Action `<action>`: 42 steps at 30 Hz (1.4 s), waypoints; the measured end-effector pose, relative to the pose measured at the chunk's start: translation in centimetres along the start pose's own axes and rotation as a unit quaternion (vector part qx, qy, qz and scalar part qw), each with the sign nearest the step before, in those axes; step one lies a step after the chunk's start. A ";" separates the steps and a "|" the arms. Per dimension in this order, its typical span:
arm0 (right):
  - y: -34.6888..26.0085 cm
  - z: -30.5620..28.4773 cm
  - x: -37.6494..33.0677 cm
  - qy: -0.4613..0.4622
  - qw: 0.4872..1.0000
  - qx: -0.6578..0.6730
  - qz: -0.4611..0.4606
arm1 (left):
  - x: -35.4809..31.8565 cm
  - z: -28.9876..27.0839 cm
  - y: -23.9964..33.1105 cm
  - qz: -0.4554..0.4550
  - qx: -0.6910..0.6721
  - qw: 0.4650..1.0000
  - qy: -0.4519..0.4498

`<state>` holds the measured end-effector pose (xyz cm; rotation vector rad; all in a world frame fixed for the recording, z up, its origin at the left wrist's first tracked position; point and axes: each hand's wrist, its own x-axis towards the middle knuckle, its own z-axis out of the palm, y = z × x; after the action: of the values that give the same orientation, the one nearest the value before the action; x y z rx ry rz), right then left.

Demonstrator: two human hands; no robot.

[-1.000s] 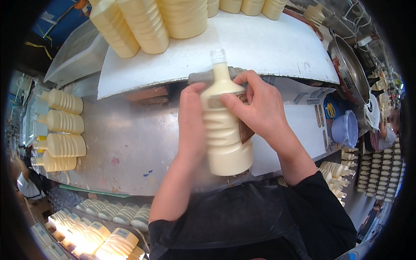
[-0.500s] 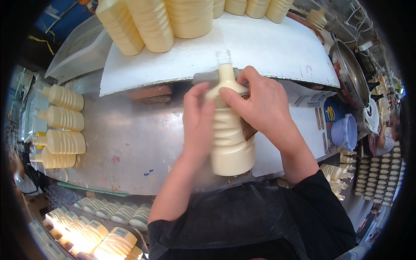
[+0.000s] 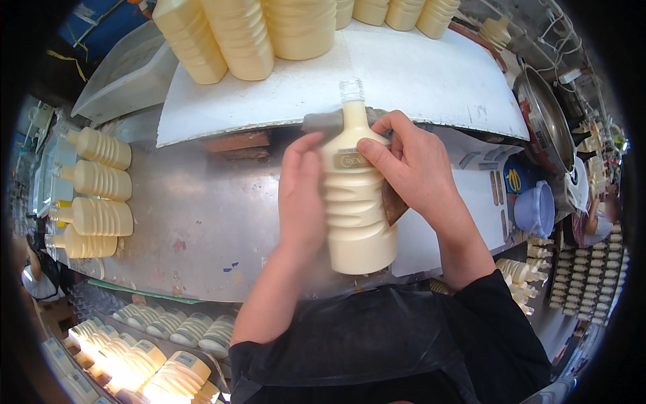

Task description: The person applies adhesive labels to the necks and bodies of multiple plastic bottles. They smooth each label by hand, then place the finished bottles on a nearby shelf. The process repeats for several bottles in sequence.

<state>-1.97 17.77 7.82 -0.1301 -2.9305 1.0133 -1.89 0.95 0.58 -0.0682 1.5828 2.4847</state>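
A cream-coloured bottle [image 3: 362, 222] with a ribbed body and a clear threaded neck lies in front of me, neck pointing away. Across its shoulder sits a small grey-gold label [image 3: 348, 160]. My right hand [image 3: 418, 158] grips the shoulder's right side, thumb pressed on the label's right end, fingers curled round the edge. Beside the bottle's left side is my left hand [image 3: 301, 192], slightly blurred, its fingers loosely bent and holding nothing visible. A brown block [image 3: 393, 204] shows partly under the bottle's right side, and a grey pad [image 3: 323, 122] lies behind its neck.
Similar bottles [image 3: 101, 182] lie in a row at the table's left, and several stand on the white board [image 3: 417, 74] at the back. A purple bucket [image 3: 535, 207] and label strips [image 3: 498, 185] are at right. More bottles [image 3: 178, 377] fill the lower left.
My left hand has drawn slightly left, off the bottle. My right thumb has moved right along the label, uncovering more of it. The bottle has barely shifted.
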 end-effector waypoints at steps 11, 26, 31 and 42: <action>0.4 0.6 -0.2 0.021 1.000 0.002 -0.001 | 0.6 0.3 -1.0 0.020 0.081 0.997 0.000; 1.8 0.7 -2.8 0.216 0.900 -0.050 -0.375 | 0.3 0.0 -0.5 -0.032 -0.050 0.997 0.040; -1.2 2.1 -3.6 0.196 0.869 -0.050 -0.452 | 0.3 -1.0 -0.8 -0.051 -0.133 0.989 0.038; -1.2 1.7 -3.3 0.140 0.922 -0.005 -0.361 | -0.3 0.6 1.7 -0.148 -0.142 0.979 -0.001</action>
<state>1.17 15.51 7.18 0.6921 -2.3873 0.7645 -1.85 0.76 2.39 -0.3184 1.1100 2.4454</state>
